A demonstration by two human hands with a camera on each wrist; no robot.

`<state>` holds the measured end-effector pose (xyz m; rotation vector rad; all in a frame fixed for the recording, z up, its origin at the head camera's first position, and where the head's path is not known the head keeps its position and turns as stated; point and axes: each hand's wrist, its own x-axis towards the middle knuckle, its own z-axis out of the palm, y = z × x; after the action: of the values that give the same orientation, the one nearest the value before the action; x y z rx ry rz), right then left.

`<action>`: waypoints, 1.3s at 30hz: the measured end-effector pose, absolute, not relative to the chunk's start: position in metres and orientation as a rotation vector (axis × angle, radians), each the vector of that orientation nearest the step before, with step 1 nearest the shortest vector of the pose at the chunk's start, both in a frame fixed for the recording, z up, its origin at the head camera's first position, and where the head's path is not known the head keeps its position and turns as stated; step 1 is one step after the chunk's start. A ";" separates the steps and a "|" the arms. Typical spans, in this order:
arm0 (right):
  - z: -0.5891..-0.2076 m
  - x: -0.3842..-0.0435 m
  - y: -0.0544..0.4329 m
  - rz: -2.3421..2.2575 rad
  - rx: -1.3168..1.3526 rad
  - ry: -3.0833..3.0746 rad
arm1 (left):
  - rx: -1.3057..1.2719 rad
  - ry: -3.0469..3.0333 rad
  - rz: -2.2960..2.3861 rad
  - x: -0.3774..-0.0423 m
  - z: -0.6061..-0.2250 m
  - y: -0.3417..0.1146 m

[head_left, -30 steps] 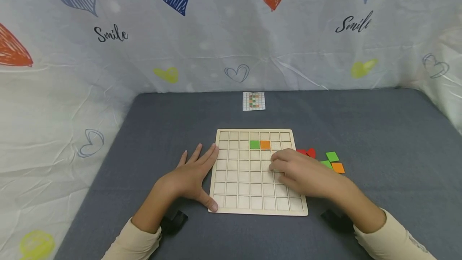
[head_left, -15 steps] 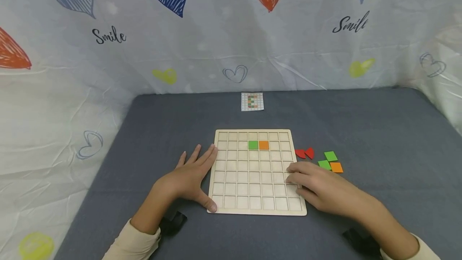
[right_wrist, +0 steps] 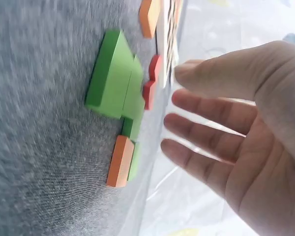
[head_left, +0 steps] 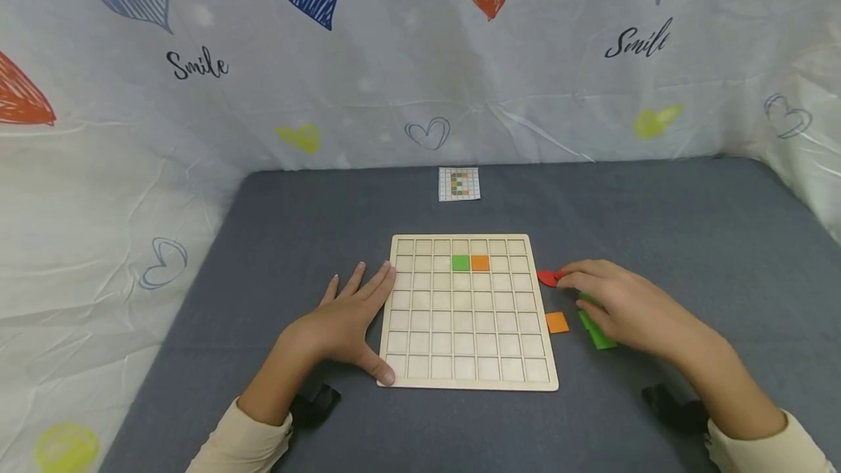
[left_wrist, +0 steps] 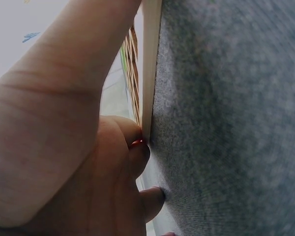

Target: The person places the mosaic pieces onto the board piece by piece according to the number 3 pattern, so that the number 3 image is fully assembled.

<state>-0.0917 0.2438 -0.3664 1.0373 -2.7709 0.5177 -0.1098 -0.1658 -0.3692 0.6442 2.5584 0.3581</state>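
My left hand (head_left: 348, 327) rests along the left edge of a wooden grid board (head_left: 443, 323), fingers spread and thumb at the near corner. A green square tile (head_left: 461, 263) and an orange square tile (head_left: 480, 263) sit side by side in the board's second row from the far edge. Right of the board, my right hand (head_left: 631, 305) hovers over the loose pieces, fingers relaxed. In the right wrist view nothing is between its fingers. Red pieces (right_wrist: 148, 94) and joined-looking green tiles (right_wrist: 110, 78) lie below it, partly hidden by the hand in the head view.
A loose orange tile (head_left: 557, 322) lies against the board's right edge. Another orange tile (right_wrist: 120, 160) lies beyond the green ones. A small card with a coloured grid pattern (head_left: 459, 185) lies at the far table edge, before a heart-printed curtain (head_left: 368, 79).
My right hand has moved from over the board to the right, over the loose pieces. The orange tile by the board's right edge is now uncovered. My left hand stays put.
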 end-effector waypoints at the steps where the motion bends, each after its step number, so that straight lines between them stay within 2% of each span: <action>1: -0.367 -0.094 0.245 0.516 1.028 -2.793 | 0.646 2.559 0.359 -0.110 -0.369 -0.166; 14: -0.374 -0.110 0.241 0.472 0.953 -2.865 | 0.651 2.568 0.343 -0.111 -0.370 -0.166; 23: -0.372 -0.110 0.236 0.417 0.709 -2.965 | 0.643 2.566 0.339 -0.111 -0.370 -0.165; 31: -0.366 -0.106 0.243 0.495 0.833 -2.992 | 0.639 2.566 0.340 -0.111 -0.370 -0.165; 39: -0.371 -0.107 0.237 0.430 0.789 -2.972 | 0.636 2.563 0.343 -0.110 -0.369 -0.165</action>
<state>-0.1066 0.2369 -0.3706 0.7890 -2.9718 0.4302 -0.1102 -0.1650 -0.3690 0.6363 2.5631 0.3428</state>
